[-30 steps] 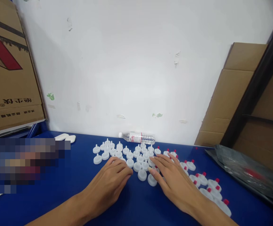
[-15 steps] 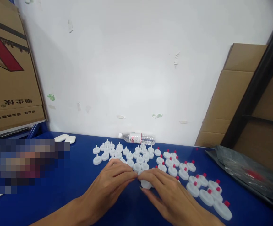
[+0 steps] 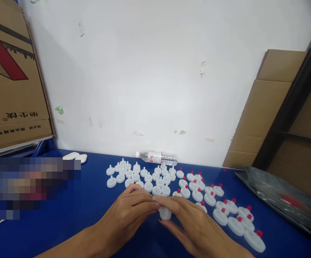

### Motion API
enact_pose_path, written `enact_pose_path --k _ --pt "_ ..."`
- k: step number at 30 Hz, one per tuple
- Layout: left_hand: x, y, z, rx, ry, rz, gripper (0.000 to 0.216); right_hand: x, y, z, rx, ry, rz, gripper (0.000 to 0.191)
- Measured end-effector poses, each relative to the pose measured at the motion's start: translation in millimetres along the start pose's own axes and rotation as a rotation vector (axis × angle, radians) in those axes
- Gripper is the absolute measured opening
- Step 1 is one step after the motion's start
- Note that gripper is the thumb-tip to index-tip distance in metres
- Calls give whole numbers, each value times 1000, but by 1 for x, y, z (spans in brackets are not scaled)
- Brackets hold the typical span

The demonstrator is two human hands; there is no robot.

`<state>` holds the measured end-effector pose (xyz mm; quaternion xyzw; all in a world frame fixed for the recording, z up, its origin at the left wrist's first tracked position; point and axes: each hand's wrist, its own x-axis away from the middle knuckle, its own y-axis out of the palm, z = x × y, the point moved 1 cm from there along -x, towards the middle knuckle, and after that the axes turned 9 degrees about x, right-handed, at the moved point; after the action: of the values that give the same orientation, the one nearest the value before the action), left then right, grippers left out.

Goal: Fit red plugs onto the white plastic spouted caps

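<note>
In the middle foreground, a white plastic nozzle cap [image 3: 165, 214] is between the thumb and fingers of my right hand [image 3: 189, 218]. My left hand [image 3: 130, 211] meets it from the other side, its fingers bent and pressed together, with the fingertips touching those of the right. What the left fingers pinch, if anything, is hidden. Just beyond both hands stand several white nozzle caps [image 3: 148, 187] with bare tips. To the right are several more of these white caps with red tips [image 3: 197, 195]. A bit of red shows behind the left knuckles.
A clear plastic bottle [image 3: 155, 157] lies against the white wall [image 3: 155, 89]. Two white objects [image 3: 81, 158] and a blurred-out patch [image 3: 34, 182] are at left on the blue table [image 3: 72, 229]. Cardboard [image 3: 268, 96] and a dark plastic bag [image 3: 284, 197] flank the right side.
My fingers have shifted slightly around the cap, and it now sits more upright and a little left. The right hand has uncovered red-tipped caps behind it. The view has moved very slightly.
</note>
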<state>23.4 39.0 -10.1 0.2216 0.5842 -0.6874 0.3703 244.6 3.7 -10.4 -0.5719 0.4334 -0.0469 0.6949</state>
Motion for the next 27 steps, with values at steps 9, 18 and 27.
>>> enact_pose_path --k 9,18,27 --pt "1 -3 -1 -38 -53 -12 17 6 9 7 130 -151 148 63" --pt "2 -1 6 28 -173 -94 26 3 9 1 46 -130 90 75" --pt "0 -6 15 152 -246 -81 25 -1 6 -11 241 -203 130 59"
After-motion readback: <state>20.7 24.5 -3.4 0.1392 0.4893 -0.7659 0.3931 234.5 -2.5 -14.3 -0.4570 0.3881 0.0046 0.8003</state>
